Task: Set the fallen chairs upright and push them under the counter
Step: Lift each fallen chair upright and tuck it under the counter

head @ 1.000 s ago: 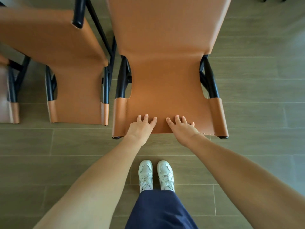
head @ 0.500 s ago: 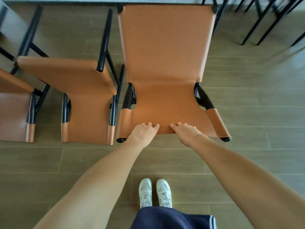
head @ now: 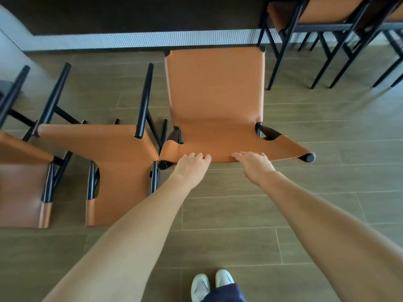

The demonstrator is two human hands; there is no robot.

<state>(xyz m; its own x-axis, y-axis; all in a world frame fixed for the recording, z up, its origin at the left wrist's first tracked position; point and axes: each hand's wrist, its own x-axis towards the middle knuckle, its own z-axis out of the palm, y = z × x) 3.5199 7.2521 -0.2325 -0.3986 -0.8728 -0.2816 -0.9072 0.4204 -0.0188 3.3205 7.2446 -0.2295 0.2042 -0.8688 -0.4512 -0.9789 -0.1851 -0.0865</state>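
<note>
A tan leather chair (head: pixel 214 88) with a black frame stands in front of me, seen from above, its seat reaching toward the counter (head: pixel 130 14). My left hand (head: pixel 192 165) and my right hand (head: pixel 254 164) grip the top edge of its backrest side by side, fingers curled over the leather. To its left a second tan chair (head: pixel 104 162) lies tipped on the floor with its black legs pointing toward the counter. A third fallen chair (head: pixel 19 184) lies at the far left, partly cut off by the frame.
Upright chairs (head: pixel 327 16) with black legs stand under the counter at the top right. A white ribbed base strip (head: pixel 141 40) runs along the counter's foot. My white shoes (head: pixel 210 284) stand on the wood-look tile floor (head: pixel 239 214) behind the chair.
The middle chair has swung up from lying on its back to standing, its backrest top rising with both hands. The hands have gone from flat fingers to curled over the edge.
</note>
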